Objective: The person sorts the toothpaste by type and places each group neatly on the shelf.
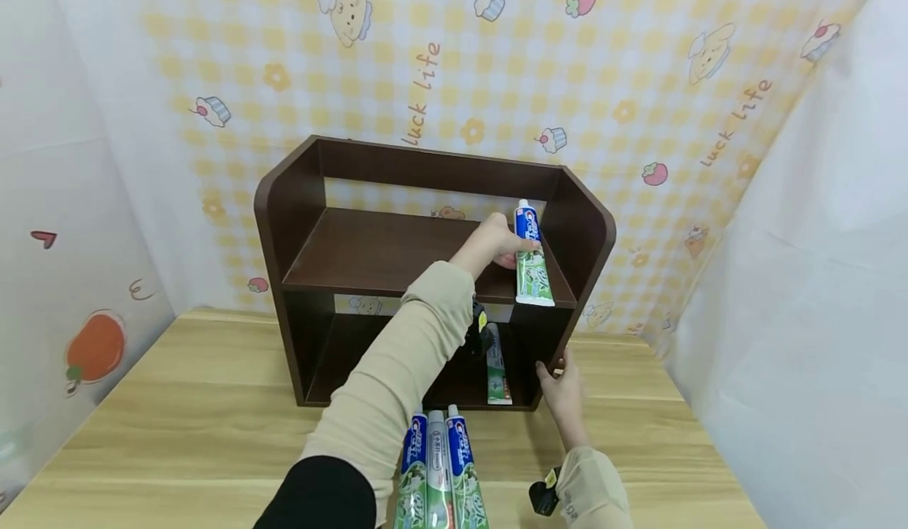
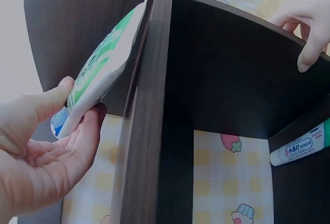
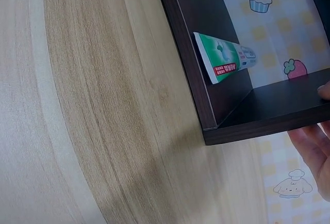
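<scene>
My left hand (image 1: 494, 243) pinches a blue, green and white toothpaste tube (image 1: 534, 273) between thumb and fingers. The tube is over the right end of the upper shelf of a dark brown two-tier rack (image 1: 376, 249), cap toward the back; in the left wrist view its flat end tilts up near the shelf's front edge. With thumb on the inner face and fingers outside, my right hand (image 1: 563, 395) grips the rack's right side panel, low down. Inside the lower tier, near that panel, lies a green and grey toothpaste tube (image 1: 498, 371).
Three more toothpaste tubes (image 1: 438, 466) lie side by side on the wooden table (image 1: 191, 426) in front of the rack, partly covered by my left sleeve. Behind the rack hangs a yellow checked cloth (image 1: 397, 48). White sheeting (image 1: 801, 229) borders the right side.
</scene>
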Action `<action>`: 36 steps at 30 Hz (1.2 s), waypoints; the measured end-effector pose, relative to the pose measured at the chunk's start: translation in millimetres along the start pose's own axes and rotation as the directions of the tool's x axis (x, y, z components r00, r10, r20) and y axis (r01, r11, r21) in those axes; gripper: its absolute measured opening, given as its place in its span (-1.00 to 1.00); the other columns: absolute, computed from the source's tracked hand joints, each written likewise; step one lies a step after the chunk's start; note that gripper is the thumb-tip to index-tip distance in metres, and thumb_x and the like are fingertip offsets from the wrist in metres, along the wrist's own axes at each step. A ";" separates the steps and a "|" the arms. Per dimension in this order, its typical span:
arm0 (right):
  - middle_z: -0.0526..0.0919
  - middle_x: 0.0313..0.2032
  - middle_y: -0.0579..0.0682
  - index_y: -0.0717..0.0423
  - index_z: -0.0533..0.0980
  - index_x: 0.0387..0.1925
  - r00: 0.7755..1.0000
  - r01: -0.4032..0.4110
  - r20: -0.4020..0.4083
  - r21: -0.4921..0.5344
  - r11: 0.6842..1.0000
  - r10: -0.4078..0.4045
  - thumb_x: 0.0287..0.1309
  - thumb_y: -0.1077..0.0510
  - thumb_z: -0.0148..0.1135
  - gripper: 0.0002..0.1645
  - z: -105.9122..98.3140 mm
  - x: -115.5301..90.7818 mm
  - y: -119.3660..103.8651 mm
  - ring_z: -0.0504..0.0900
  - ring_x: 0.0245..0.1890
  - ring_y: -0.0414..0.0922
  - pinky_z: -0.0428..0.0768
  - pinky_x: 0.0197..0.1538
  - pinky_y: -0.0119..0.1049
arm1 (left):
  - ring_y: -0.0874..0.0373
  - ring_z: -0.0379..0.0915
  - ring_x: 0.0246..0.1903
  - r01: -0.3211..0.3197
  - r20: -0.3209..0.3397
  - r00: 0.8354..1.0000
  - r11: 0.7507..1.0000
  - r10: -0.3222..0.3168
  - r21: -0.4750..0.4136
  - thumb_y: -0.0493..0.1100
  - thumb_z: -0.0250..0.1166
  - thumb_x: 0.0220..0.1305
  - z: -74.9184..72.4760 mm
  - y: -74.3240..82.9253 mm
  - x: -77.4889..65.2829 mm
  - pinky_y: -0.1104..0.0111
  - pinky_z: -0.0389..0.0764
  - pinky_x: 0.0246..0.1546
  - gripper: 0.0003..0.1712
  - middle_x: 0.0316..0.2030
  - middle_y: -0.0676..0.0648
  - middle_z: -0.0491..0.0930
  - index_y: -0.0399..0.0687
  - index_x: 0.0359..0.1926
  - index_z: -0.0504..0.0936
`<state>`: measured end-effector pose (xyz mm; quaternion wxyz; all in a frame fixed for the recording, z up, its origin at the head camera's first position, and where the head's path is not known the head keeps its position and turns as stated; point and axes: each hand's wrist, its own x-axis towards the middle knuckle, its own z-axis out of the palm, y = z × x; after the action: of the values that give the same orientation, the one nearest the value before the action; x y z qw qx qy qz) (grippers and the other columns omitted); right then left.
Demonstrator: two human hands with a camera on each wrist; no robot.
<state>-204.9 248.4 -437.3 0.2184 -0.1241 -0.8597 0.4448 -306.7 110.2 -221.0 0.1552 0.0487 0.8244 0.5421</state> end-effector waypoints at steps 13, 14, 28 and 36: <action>0.53 -0.27 0.27 0.23 0.34 -0.21 1.000 -0.003 0.016 -0.013 1.000 0.004 0.07 0.29 0.16 -0.76 3.5 -2.0 -3.6 0.64 -0.34 0.11 0.62 -0.36 -0.25 | 0.05 0.64 -0.29 0.040 -0.072 0.997 0.997 -0.035 0.072 -0.05 0.33 0.07 0.1 -9.7 13.7 0.47 0.62 -0.53 -0.39 -0.13 -0.19 0.58 -0.22 0.09 0.34; 0.53 -0.27 0.28 0.24 0.34 -0.21 1.000 -0.002 0.015 -0.011 1.000 0.003 0.07 0.30 0.16 -0.76 3.2 -1.8 -4.2 0.64 -0.34 0.12 0.62 -0.36 -0.24 | 0.06 0.65 -0.29 0.033 -0.074 0.997 0.996 -0.026 0.086 -0.04 0.33 0.07 -0.4 -9.6 13.2 0.47 0.62 -0.53 -0.39 -0.13 -0.19 0.58 -0.22 0.08 0.35; 0.54 -0.28 0.26 0.21 0.32 -0.23 1.000 0.002 -0.006 -0.059 0.998 -0.002 0.07 0.28 0.17 -0.76 2.0 -2.9 -6.5 0.65 -0.31 0.16 0.63 -0.36 -0.19 | 0.09 0.62 -0.36 -0.052 -0.206 0.972 0.962 0.110 0.268 0.05 0.35 0.04 5.5 -10.1 -0.3 0.49 0.59 -0.56 -0.38 -0.16 -0.17 0.59 -0.20 0.06 0.44; 0.52 -0.25 0.28 0.22 0.32 -0.22 0.999 -0.032 -0.001 -0.056 0.998 0.032 0.09 0.26 0.15 -0.77 2.1 -3.5 -2.2 0.63 -0.30 0.15 0.58 -0.39 -0.25 | 0.06 0.56 -0.17 -0.152 -0.253 0.930 0.906 0.266 0.395 0.04 0.34 0.05 12.1 -14.4 -4.8 0.29 0.59 -0.16 -0.50 -0.17 -0.09 0.61 -0.15 -0.05 0.53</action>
<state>-202.9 244.2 -437.5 0.2076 -0.1439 -0.8697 0.4241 -297.2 113.8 -237.5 -0.0441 0.0828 0.9151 0.3921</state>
